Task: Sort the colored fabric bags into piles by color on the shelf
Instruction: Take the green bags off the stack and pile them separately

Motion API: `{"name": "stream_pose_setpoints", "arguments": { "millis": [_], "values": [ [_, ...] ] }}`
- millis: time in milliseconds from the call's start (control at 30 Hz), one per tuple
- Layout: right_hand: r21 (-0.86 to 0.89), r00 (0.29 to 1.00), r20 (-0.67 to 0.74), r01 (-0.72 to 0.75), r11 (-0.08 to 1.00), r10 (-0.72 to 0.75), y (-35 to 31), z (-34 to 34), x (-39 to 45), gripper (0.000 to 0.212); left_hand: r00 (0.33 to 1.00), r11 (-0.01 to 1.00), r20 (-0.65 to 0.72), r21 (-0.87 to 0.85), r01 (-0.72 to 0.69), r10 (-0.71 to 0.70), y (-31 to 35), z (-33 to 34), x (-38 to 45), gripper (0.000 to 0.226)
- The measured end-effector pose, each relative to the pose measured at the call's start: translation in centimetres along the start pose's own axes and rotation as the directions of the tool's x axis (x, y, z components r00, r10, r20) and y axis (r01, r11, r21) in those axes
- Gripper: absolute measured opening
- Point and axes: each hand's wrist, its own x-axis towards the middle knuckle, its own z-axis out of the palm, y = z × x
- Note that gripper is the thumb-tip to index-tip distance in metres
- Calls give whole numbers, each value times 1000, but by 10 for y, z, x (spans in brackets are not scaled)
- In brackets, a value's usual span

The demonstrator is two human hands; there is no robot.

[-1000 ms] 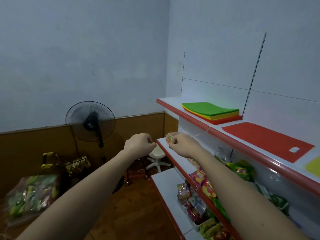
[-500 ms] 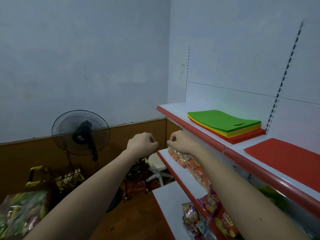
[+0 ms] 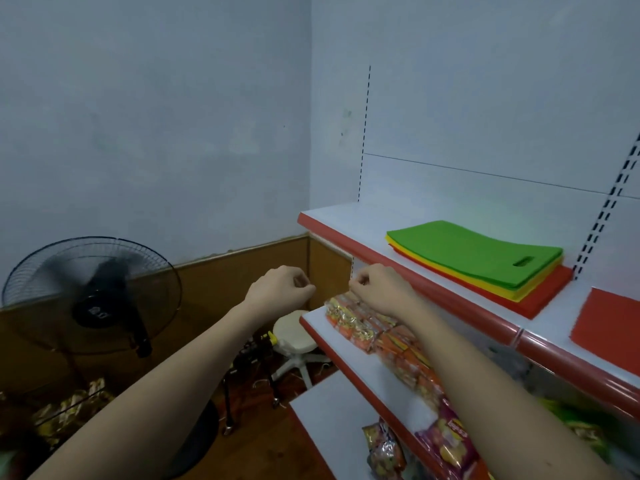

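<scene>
A mixed stack of flat fabric bags lies on the top shelf [image 3: 346, 220]: a green bag [image 3: 474, 249] on top, a yellow bag [image 3: 498, 289] under it, a red bag [image 3: 540, 296] at the bottom. Further right a single red bag [image 3: 609, 323] lies flat, cut off by the frame edge. My left hand [image 3: 278, 287] and my right hand [image 3: 379, 289] are held out in front of me, both curled into fists and holding nothing. They hover in the air left of and below the stack, just off the shelf's red front edge.
The lower shelves hold packets of snacks [image 3: 381, 332]. A standing fan [image 3: 93, 292] is at the left by the wall, a white stool [image 3: 294, 336] stands behind my hands, and bags of goods lie on the wooden floor.
My view has swung right and closer to the shelf, so the stack looms larger. Both fists stay curled close together in front of me.
</scene>
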Motion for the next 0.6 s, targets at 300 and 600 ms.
{"name": "stream_pose_setpoints", "arguments": {
  "millis": [300, 600],
  "values": [
    [39, 968, -151, -197, 980, 201, 19, 0, 38, 32, 974, 962, 18, -162, -218, 224, -19, 3, 89, 17],
    [184, 760, -547, -298, 937, 350, 68, -45, 67, 14, 919, 867, 68, -366, -339, 388, 47, 35, 194, 10]
  ]
}}
